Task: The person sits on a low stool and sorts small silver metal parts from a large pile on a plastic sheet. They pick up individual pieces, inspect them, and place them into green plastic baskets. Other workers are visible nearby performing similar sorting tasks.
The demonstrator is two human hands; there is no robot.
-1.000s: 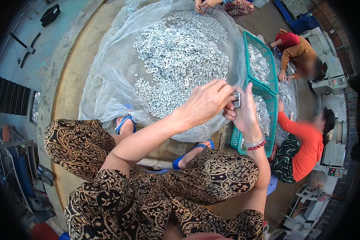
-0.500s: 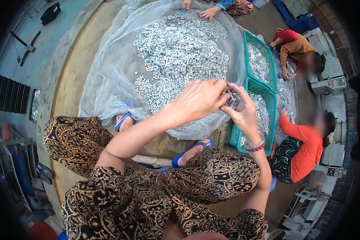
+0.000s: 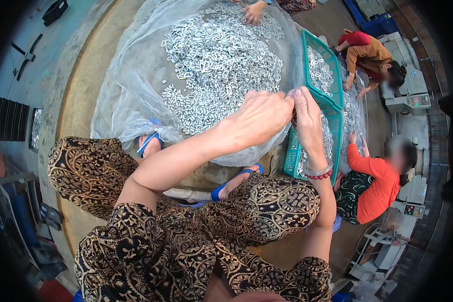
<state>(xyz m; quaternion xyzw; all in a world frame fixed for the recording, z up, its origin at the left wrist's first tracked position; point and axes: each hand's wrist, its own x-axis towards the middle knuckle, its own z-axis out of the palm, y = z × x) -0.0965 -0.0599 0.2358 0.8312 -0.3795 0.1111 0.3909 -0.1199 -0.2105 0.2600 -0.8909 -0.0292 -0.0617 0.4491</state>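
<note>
Both my hands meet in front of me, above the near right side of a heap of small silvery metal links (image 3: pixel 226 60). My left hand (image 3: pixel 260 118) is closed, its back toward me, and its fingertips touch the fingers of my right hand (image 3: pixel 307 118). The right hand is raised with its fingers pressed together and curled in. What lies between the hands is almost wholly hidden; half a second ago small metal links showed there, against the right hand's fingers and thumb. The heap rests on a sheer white net (image 3: pixel 123 95) spread on the floor.
Two green plastic baskets, a far one (image 3: pixel 341 95) and a near one (image 3: pixel 292 151), hold more links at the right. A co-worker's hand (image 3: pixel 253 12) reaches into the heap's far side. Two other people sit at the right by another pile (image 3: pixel 355 113), with machines (image 3: pixel 412 103) behind.
My right hand has turned and closed, and the metal links between my hands are now hidden. Both hands have come together slightly higher in view. The far co-worker's hand has shifted left.
</note>
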